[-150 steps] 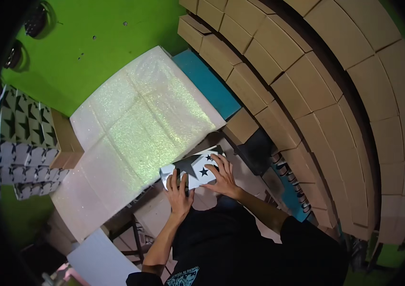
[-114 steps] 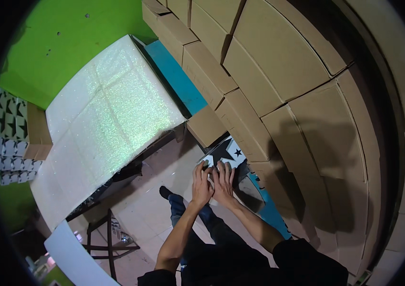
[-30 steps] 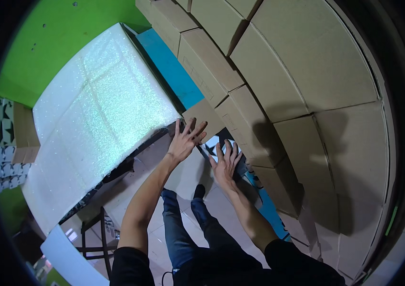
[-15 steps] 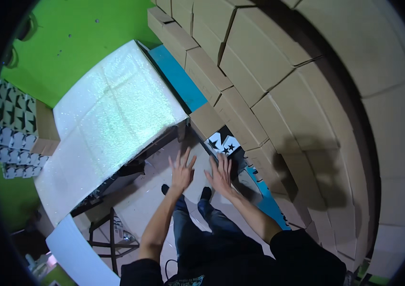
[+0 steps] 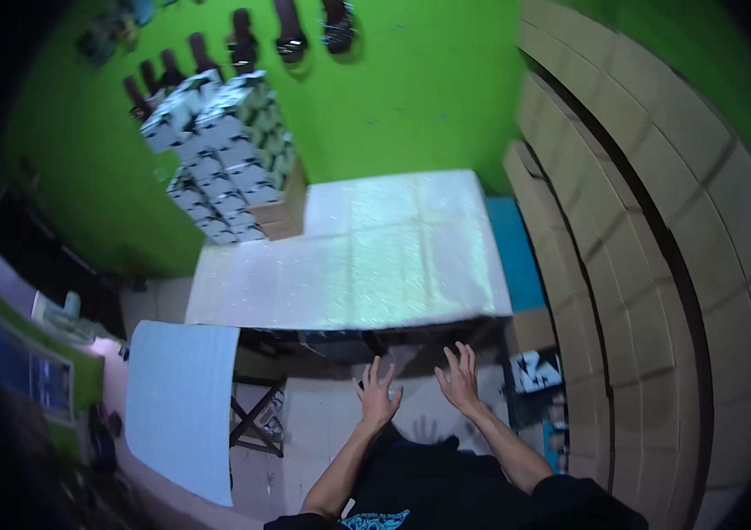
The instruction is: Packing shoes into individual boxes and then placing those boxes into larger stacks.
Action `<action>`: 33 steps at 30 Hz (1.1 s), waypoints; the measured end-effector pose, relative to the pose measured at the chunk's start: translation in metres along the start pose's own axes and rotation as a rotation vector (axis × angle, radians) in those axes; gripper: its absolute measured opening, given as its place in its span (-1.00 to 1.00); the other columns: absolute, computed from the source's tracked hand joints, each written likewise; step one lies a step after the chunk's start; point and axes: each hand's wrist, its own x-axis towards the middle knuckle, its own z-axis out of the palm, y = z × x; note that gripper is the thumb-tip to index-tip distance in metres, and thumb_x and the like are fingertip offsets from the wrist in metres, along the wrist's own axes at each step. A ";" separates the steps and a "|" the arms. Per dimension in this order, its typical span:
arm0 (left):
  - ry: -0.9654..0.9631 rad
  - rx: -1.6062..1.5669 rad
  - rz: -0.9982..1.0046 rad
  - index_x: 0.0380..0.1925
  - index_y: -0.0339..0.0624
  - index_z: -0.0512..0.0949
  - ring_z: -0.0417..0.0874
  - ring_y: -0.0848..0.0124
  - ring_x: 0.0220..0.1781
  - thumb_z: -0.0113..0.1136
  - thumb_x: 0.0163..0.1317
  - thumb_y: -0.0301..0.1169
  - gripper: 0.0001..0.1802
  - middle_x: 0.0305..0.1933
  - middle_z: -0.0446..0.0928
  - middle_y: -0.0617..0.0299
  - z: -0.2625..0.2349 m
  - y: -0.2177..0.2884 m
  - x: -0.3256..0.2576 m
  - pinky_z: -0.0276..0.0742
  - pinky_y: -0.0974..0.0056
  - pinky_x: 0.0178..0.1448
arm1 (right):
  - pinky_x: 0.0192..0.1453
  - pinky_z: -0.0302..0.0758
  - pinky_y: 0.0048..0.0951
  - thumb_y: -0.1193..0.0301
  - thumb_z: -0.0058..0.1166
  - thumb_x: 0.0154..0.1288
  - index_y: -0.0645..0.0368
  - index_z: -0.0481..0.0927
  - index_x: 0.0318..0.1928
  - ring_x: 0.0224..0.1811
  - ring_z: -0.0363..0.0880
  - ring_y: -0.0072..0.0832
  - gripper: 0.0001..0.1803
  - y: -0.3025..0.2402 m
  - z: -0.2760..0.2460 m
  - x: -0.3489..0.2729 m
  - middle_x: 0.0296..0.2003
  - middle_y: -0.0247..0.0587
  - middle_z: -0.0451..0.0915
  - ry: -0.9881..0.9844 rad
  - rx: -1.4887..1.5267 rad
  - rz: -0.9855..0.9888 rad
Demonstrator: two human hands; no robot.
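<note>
- Both hands hung empty, fingers spread: the left hand [image 5: 377, 397] and right hand [image 5: 458, 382] hovered near the tabletop [image 5: 367, 256] edge.
- The starred box [image 5: 536, 371] sat right of them, in an open carton by the cardboard stack [image 5: 658, 265], within easy reach.

A person seen from above, wearing a black short-sleeved top with a small turquoise printed design on the chest. Both forearms are bare from the elbow down. The left hand [image 5: 378, 397] and right hand [image 5: 459, 382] wear no gloves, rings or watch that can be made out
</note>
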 end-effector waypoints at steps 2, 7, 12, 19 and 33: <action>0.095 0.019 0.005 0.38 0.09 0.39 0.12 -0.17 0.52 0.31 0.19 -0.18 -0.29 0.59 0.04 0.01 -0.028 -0.018 0.030 -0.11 -0.55 0.43 | 0.43 0.19 0.13 0.33 0.29 0.20 0.23 0.47 0.24 0.41 0.14 0.19 -0.41 -0.031 0.011 0.042 0.32 0.18 0.26 0.010 -0.015 -0.087; 0.314 0.142 0.111 0.40 0.08 0.36 0.07 -0.18 0.54 0.29 0.21 -0.15 -0.27 0.59 0.02 -0.04 -0.124 -0.081 0.140 -0.14 -0.54 0.44 | 0.44 0.19 0.14 0.38 0.29 0.19 0.20 0.46 0.25 0.40 0.16 0.23 -0.40 -0.118 0.046 0.171 0.31 0.18 0.28 0.096 -0.013 -0.307; 0.566 0.259 0.208 0.41 0.06 0.34 0.02 -0.11 0.59 0.32 0.17 -0.25 -0.25 0.60 0.01 0.01 -0.283 -0.141 0.259 -0.20 -0.52 0.48 | 0.47 0.19 0.11 0.37 0.33 0.18 0.15 0.45 0.28 0.41 0.16 0.20 -0.36 -0.261 0.066 0.337 0.32 0.16 0.25 0.253 -0.019 -0.562; 0.808 0.507 0.325 0.42 0.07 0.33 -0.02 -0.03 0.63 0.34 0.16 -0.25 -0.22 0.62 0.00 0.06 -0.450 -0.201 0.363 -0.24 -0.47 0.52 | 0.48 0.11 0.26 0.31 0.49 -0.05 -0.01 0.19 0.47 0.49 0.02 0.16 0.06 -0.428 0.098 0.488 0.41 0.06 0.10 0.336 -0.269 -0.729; 0.820 0.404 0.355 0.44 0.00 0.30 0.03 -0.04 0.60 0.36 0.13 -0.25 -0.17 0.59 0.06 -0.03 -0.461 -0.236 0.390 -0.25 -0.37 0.54 | 0.53 -0.22 0.44 0.48 0.38 -0.21 -0.01 0.20 0.45 0.60 -0.19 0.15 0.09 -0.452 0.161 0.585 0.53 0.00 -0.04 0.529 -0.549 -0.676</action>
